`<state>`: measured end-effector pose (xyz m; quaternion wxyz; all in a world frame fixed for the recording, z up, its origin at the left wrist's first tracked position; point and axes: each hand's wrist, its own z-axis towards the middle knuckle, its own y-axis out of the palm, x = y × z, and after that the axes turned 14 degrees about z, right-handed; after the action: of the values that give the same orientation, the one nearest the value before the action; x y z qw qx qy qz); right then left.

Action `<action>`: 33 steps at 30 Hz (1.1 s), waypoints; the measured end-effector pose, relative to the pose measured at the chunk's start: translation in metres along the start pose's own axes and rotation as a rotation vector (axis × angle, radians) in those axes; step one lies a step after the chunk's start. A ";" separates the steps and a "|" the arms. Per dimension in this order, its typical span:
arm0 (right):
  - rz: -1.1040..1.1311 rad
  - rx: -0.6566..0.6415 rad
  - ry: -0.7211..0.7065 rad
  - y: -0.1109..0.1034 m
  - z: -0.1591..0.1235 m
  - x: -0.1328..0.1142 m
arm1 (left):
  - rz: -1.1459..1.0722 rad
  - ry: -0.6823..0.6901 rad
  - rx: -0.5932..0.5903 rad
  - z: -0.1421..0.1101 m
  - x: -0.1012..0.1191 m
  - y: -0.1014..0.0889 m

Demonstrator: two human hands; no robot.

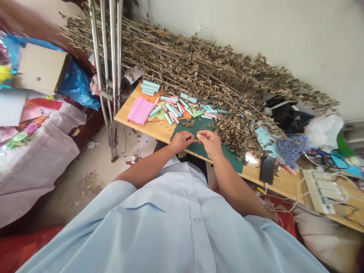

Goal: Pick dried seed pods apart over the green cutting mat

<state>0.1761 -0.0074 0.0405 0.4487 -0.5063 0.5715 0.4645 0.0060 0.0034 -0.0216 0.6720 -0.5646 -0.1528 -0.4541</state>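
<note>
Pale blue shirt cloth (170, 220) spreads nearest, buttoned down the front, with a bare forearm reaching out on either side. Ahead, the left hand (182, 141) and right hand (210, 143) meet over the near edge of a green mat (233, 161). The left hand's thumb and index finger are pressed together at the tips. The right hand's fingers (203, 133) are bent in towards them, thumb and index closed in a pinch, nearly touching the left. Whatever lies between the fingertips is too small to make out from where I stand. Off to the right, a dark phone (267, 169) with a white cable lies on the wooden tabletop (139, 127), and a white power strip (318, 191) is beyond it to the right. Just past the hands, a little clump of dry bits (188, 122) sits on the mat, with a bigger heap of dry leaves (233, 131) to its right. Farther left, blue and pink rolls (156, 110) are scattered over coloured sheets, beside pink paper (140, 110). Metal crutches (113, 76) stand past the tabletop's left end. Behind everything, long dried stalks (184, 60) lie along the pale wall (256, 22).
</note>
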 end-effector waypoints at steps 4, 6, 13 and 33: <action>-0.038 -0.037 -0.065 -0.004 -0.004 0.008 | 0.002 -0.011 -0.012 0.000 -0.001 0.001; -0.089 -0.056 -0.101 -0.003 -0.006 0.009 | 0.011 -0.016 -0.019 0.000 -0.001 0.001; -0.323 -0.028 -0.335 0.004 -0.012 0.005 | -0.016 -0.005 0.004 0.000 0.000 0.000; -0.737 -0.265 -0.679 -0.011 -0.022 -0.014 | -0.045 -0.024 -0.023 0.001 0.002 -0.001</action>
<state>0.1869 -0.0279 0.0567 0.6746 -0.5472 0.1137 0.4822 0.0066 0.0031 -0.0190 0.6534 -0.5741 -0.1683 -0.4639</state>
